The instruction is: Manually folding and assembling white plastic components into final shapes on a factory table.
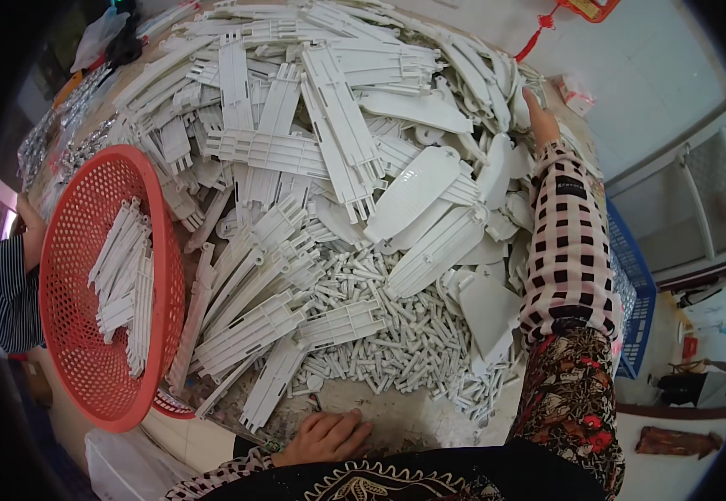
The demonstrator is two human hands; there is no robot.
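My left hand [325, 436] lies palm down on the table's near edge, fingers loosely laid out and nothing visible in them. Just beyond it are small white plastic pegs [388, 334] in a loose heap. My right hand [540, 119] reaches to the far right side of a large pile of white plastic parts. It touches or nearly touches curved white pieces [497, 96] there; most of its fingers are hidden. Long slotted white strips [338, 134] and smooth rounded white panels [413, 192] make up the pile between my hands.
A red mesh basket [162, 250] holding white strips [121, 284] stands tilted at the left. Behind it shows another person's striped sleeve [10, 292]. A blue crate [634, 288] is right of my forearm. A small box [576, 94] sits by the far-right wall.
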